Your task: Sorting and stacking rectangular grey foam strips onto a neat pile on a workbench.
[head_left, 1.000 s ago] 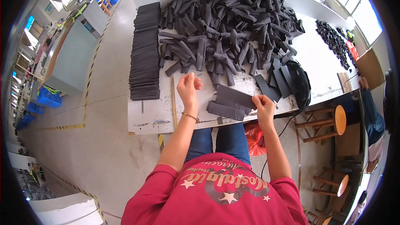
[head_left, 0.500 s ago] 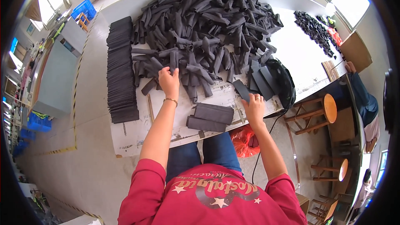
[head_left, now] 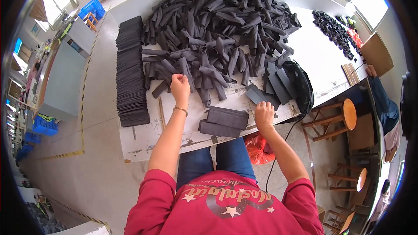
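My left hand (head_left: 180, 90) is closed, its fingertips pinched at the near end of a dark grey rolled fabric piece (head_left: 185, 68) at the front of a big heap of such rolls (head_left: 217, 17). My right hand (head_left: 264, 115) is closed too, its fingertips on the near edge of a flat dark card (head_left: 269, 99). More flat cards (head_left: 281, 85) lie fanned just beyond it. Between my hands, near the table's front edge, rest a few flattened dark fabric pieces (head_left: 224, 122), overlapping each other.
A long row of stacked dark pieces (head_left: 130, 74) lines the left of the white table (head_left: 143, 146). A black bag-like item (head_left: 302, 89) with a cord sits right of the cards. Small dark scraps (head_left: 333, 32) lie far right. Wooden stools (head_left: 348, 113) and a red plastic bag (head_left: 259, 150) stand below.
My right hand has drawn slightly nearer the table's front edge, and its fingers have curled in. The roll at my left hand now tilts more. The whole view has shifted slightly.
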Motion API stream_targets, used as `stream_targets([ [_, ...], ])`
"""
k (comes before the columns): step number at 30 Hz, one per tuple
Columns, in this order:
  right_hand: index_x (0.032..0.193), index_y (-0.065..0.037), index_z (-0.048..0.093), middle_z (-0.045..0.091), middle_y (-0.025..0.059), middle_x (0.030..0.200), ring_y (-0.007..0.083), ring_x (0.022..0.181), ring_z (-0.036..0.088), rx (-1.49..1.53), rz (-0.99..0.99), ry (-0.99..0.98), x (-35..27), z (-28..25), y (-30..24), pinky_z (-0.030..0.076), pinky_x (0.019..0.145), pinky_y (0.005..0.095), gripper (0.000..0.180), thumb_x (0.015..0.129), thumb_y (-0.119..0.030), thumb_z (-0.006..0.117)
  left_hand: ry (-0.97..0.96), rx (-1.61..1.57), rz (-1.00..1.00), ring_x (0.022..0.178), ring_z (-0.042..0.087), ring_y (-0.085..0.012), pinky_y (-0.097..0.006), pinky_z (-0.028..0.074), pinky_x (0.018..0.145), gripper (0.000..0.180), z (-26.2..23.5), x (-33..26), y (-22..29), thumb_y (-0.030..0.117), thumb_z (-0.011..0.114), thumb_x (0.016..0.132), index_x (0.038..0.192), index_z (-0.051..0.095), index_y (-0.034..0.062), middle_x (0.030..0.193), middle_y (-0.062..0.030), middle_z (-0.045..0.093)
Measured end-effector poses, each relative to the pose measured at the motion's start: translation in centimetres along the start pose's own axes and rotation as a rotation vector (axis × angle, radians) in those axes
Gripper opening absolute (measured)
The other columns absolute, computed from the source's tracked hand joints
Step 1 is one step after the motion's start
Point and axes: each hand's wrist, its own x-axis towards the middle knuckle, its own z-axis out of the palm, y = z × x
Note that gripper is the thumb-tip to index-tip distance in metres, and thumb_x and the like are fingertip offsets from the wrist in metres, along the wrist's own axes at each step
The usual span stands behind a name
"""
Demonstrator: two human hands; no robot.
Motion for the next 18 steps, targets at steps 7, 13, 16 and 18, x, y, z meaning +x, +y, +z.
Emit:
stream_targets([
  [7,0.083,-0.007,0.062,0.062,0.0086,0.089,0.0262,0.087,0.058,0.287,0.109,0.142,-0.2,0.5,2.0,0.046,0.074,0.0378,0.006,0.081,-0.011,0.058,-0.155,-0.575,-0.281,0.074,0.065,-0.0192,-0.034,0.056,0.065,0.031,-3.3,-3.4,0.2,0.014,0.063,0.089,0.112,0.05,-0.001,0.092,-0.012,0.065],
  [13,0.083,-0.006,0.061,0.062,0.0102,0.09,0.0262,0.089,0.058,0.266,0.012,0.159,-0.5,0.1,1.7,0.045,0.077,0.0384,0.006,0.08,-0.01,0.057,-0.262,-0.963,-0.536,0.08,0.068,-0.0248,-0.038,0.059,0.07,0.034,-5.6,-6.4,1.2,0.004,0.061,0.089,0.119,0.047,-0.0039,0.1,-0.0164,0.064],
  [16,0.083,-0.006,0.061,0.062,0.0102,0.091,0.0258,0.091,0.058,0.253,0.031,0.132,-0.5,0.2,2.2,0.045,0.077,0.0384,0.006,0.08,-0.011,0.058,-0.45,-1.201,-0.588,0.09,0.067,-0.0285,-0.042,0.058,0.08,0.024,-6.1,-7.6,1.9,0.001,0.054,0.091,0.114,0.049,-0.0052,0.103,-0.0187,0.063],
  [18,0.083,-0.007,0.061,0.062,0.0099,0.091,0.0255,0.092,0.059,0.256,0.056,0.117,-0.3,-0.2,2.3,0.045,0.077,0.0385,0.006,0.081,-0.013,0.06,-0.437,-1.238,-0.639,0.093,0.066,-0.029,-0.043,0.056,0.083,0.02,-6.1,-8.1,1.9,0.0,0.052,0.092,0.111,0.051,-0.0054,0.104,-0.019,0.063],
])
